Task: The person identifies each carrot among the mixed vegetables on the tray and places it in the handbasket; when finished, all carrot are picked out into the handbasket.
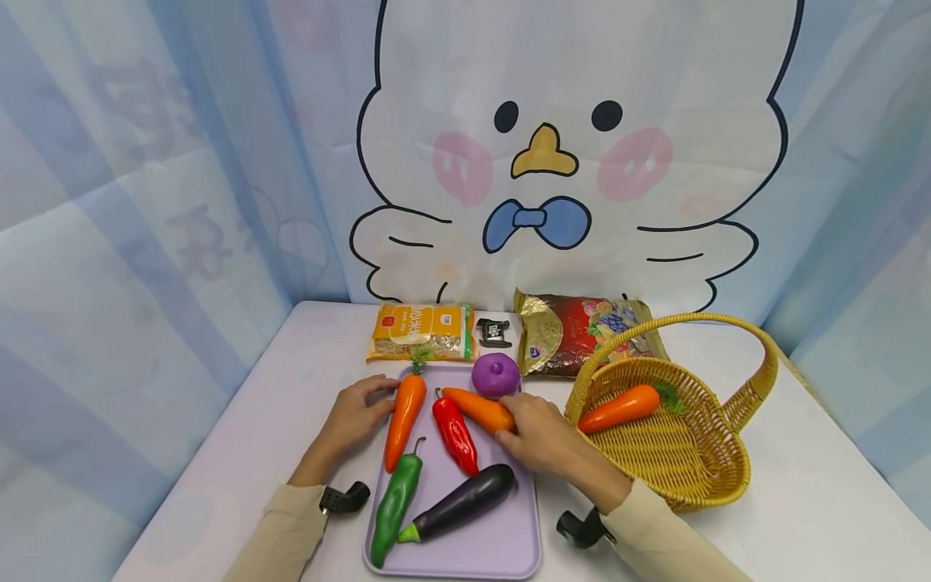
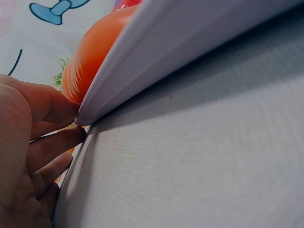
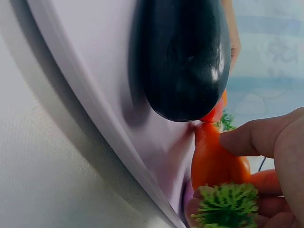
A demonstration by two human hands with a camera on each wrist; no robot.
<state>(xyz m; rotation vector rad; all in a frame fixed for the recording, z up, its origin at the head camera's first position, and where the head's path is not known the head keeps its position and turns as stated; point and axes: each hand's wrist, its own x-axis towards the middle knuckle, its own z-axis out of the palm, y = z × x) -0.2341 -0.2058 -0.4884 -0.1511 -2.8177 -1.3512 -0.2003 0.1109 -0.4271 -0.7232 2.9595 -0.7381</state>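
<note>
On a lilac tray (image 1: 502,529) lie a toy carrot (image 1: 406,416), a red chili pepper (image 1: 455,435), a green chili pepper (image 1: 397,505), an eggplant (image 1: 469,501) and a round purple vegetable (image 1: 496,375). My right hand (image 1: 540,428) grips a second carrot (image 1: 480,409) near its thick end; green leaves (image 3: 228,206) poke out between the fingers in the right wrist view. At the tray's left side, my left hand (image 1: 356,412) pinches the rim (image 2: 88,107) between thumb and fingers, beside the first carrot.
A wicker basket (image 1: 735,477) with a tall handle stands right of the tray, holding another carrot (image 1: 621,408). Along the back lie a yellow food packet (image 1: 422,331), a small black-and-white packet (image 1: 493,333) and a red-gold bag (image 1: 582,335). A printed curtain (image 1: 545,81) hangs behind.
</note>
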